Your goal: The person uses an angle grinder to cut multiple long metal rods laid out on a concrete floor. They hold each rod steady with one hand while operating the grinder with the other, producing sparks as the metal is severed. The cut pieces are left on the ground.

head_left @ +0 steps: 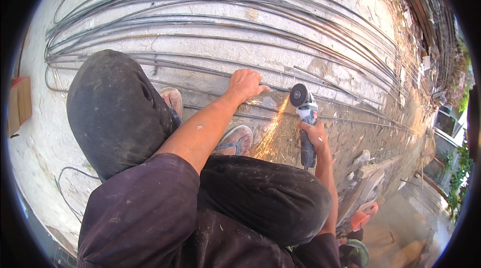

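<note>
My right hand (316,135) is wrapped round the body of an angle grinder (307,154). Its dark disc (299,94) meets a thin steel rod (278,88) just beyond my left hand. Orange sparks (271,134) stream from the disc down toward my feet. With fingers curled over the rod, my left hand (245,85) holds it close to the disc, the thumb pointing toward the grinder. The fingertips under the rod are hidden. The grinder's cord runs out of sight below its handle.
Many long bent steel rods (200,16) lie across the concrete ahead. My sandalled feet (238,139) are near the sparks. A cardboard box (20,105) stands far left and a black cable (61,188) lies lower left. Boards (368,188) and an orange object (364,216) are at lower right.
</note>
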A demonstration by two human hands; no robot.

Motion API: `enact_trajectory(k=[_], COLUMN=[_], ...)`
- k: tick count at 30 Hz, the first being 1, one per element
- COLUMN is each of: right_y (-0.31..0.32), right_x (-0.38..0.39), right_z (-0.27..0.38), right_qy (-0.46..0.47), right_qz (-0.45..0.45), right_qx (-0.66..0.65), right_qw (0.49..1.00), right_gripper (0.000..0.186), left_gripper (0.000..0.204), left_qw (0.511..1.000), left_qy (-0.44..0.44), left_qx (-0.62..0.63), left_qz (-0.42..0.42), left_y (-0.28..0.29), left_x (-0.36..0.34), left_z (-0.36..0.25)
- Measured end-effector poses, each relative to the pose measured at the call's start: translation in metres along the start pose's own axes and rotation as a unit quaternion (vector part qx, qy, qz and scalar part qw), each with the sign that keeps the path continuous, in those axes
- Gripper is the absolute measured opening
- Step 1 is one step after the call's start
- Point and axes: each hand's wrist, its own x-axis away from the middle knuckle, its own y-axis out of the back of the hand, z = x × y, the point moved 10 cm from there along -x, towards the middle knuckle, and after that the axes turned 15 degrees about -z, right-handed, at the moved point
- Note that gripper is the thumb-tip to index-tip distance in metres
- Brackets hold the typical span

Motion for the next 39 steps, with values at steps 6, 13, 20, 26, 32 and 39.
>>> enact_trajectory(k=[6, 13, 20, 26, 32, 39], right_y=[0.005, 0.000, 0.004, -0.002, -0.001, 0.003], right_x=[-0.009, -0.013, -0.008, 0.007, -0.001, -0.018], right_z=[-0.023, -0.006, 0.001, -0.024, 0.005, -0.008], right_qy=[-0.022, 0.011, -0.012, -0.036, -0.030, 0.024], right_qz=[-0.004, 0.001, -0.013, 0.010, -0.019, -0.016], right_qx=[0.011, 0.021, 0.000, -0.016, -0.052, 0.019], right_qw=[1.000, 1.000, 1.000, 0.999, 0.998, 0.999], right_gripper=[0.034, 0.034, 0.036, 0.040, 0.035, 0.035], left_gripper=[0.061, 0.057, 0.057, 0.058, 0.060, 0.061], left_qw=[1.000, 1.000, 1.000, 1.000, 1.000, 1.000], left_qy=[0.000, 0.000, 0.008, -0.005, -0.003, -0.021], left_qx=[-0.011, 0.003, 0.015, 0.007, -0.011, 0.009], left_qz=[0.025, -0.004, 0.012, -0.025, 0.005, -0.007], left_y=[0.005, -0.001, 0.003, 0.002, -0.002, 0.008], left_x=[-0.002, 0.001, 0.001, 0.001, 0.000, 0.001], left_z=[-0.009, 0.002, -0.002, 0.002, 0.001, -0.009])
